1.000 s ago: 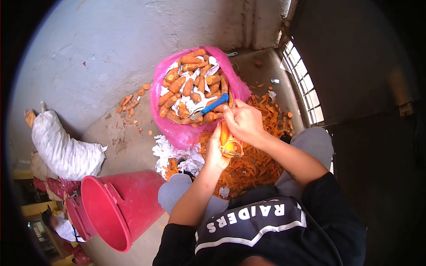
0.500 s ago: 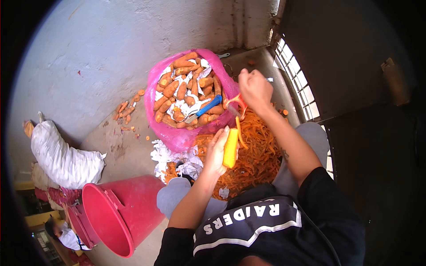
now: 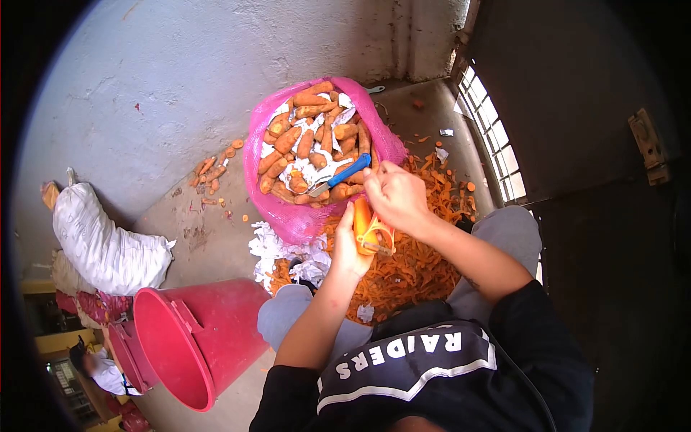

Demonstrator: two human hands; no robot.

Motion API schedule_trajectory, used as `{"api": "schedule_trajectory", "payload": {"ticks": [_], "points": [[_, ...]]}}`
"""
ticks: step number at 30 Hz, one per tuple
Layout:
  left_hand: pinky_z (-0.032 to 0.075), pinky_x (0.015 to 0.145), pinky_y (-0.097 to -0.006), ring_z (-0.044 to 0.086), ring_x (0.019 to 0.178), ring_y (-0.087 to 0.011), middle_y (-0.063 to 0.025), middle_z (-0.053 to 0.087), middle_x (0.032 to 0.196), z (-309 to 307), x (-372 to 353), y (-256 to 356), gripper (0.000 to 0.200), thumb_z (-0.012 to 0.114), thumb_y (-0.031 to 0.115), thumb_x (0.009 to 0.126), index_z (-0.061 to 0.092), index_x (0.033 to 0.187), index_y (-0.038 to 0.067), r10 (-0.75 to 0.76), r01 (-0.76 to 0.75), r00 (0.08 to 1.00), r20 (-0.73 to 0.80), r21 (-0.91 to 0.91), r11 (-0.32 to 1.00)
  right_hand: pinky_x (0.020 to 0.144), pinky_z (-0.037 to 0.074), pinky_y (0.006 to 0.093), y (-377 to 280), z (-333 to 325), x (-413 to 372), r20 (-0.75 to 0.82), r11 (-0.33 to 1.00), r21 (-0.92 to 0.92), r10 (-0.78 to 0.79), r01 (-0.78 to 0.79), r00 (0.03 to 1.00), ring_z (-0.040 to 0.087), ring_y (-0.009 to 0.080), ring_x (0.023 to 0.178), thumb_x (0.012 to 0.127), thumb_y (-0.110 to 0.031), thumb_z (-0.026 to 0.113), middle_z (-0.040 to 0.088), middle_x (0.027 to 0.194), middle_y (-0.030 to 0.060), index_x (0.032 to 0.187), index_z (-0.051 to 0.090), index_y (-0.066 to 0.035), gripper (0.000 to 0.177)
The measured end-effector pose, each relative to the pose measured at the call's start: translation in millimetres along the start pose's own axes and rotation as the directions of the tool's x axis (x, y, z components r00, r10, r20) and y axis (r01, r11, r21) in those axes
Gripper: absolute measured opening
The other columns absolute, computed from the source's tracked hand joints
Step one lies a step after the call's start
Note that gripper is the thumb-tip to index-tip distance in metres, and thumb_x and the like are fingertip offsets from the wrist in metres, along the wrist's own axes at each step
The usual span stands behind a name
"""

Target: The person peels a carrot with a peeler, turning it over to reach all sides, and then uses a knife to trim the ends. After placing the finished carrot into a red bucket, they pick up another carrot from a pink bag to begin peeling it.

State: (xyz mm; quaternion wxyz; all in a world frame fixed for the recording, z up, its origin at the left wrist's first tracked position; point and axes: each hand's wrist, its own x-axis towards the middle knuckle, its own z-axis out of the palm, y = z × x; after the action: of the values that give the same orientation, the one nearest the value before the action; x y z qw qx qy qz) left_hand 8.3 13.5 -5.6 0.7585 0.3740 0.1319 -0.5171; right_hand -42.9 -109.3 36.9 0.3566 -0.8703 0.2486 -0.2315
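Observation:
A partly peeled carrot [image 3: 362, 214] is gripped in my left hand [image 3: 347, 245], above the heap of peelings. Closed around an orange peeler [image 3: 386, 236] is my right hand [image 3: 397, 194]; the peeler's head lies against the carrot's near end. Just beyond my hands stands a pink mesh sack [image 3: 277, 212], its top open, with unpeeled carrots [image 3: 286, 140] and crumpled white paper inside. A knife with a blue handle [image 3: 354, 168] rests on those carrots, close to my right hand. Orange peelings [image 3: 410, 277] are piled between my legs.
A large red bin [image 3: 223, 331] lies tilted at the left, mouth toward me. Behind it are a full white sack [image 3: 104, 241] and another person [image 3: 104, 367]. Carrot ends [image 3: 209, 173] are scattered by the wall. A dark door [image 3: 568, 108] stands to the right.
My right hand has come down and toward me, bringing the peeler from beyond the carrot onto its near end. The strip of peel hanging from the peeler is no longer visible.

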Motion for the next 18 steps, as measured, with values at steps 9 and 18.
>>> {"api": "schedule_trajectory", "payload": {"ticks": [9,18], "points": [[0.047,0.045,-0.0240,0.058,0.056,-0.0127,-0.0054,0.061,0.073,9.3,-13.0,-10.3,0.040,0.046,0.042,0.096,0.060,0.104,0.005,0.063,-0.063,0.998,0.011,0.301,0.952,0.058,0.047,0.0467,25.1,3.6,24.4,-0.186,0.980,-0.169,0.075,-0.107,0.980,0.059,0.0369,0.061,0.092,-0.036,0.044,0.058,0.071,0.0176,0.059,0.060,-0.004,0.048],[0.051,0.056,-0.0294,0.058,0.061,-0.0159,-0.0081,0.060,0.075,2.9,-16.2,1.6,0.044,0.047,0.042,0.096,0.058,0.108,0.002,-0.049,0.030,0.988,0.147,0.128,0.991,0.067,0.047,0.0456,57.3,-30.8,64.2,-0.250,0.913,0.073,0.405,-0.400,0.879,0.061,0.0382,0.065,0.091,-0.041,0.040,0.060,0.066,0.0213,0.066,0.064,-0.002,0.052]]}}
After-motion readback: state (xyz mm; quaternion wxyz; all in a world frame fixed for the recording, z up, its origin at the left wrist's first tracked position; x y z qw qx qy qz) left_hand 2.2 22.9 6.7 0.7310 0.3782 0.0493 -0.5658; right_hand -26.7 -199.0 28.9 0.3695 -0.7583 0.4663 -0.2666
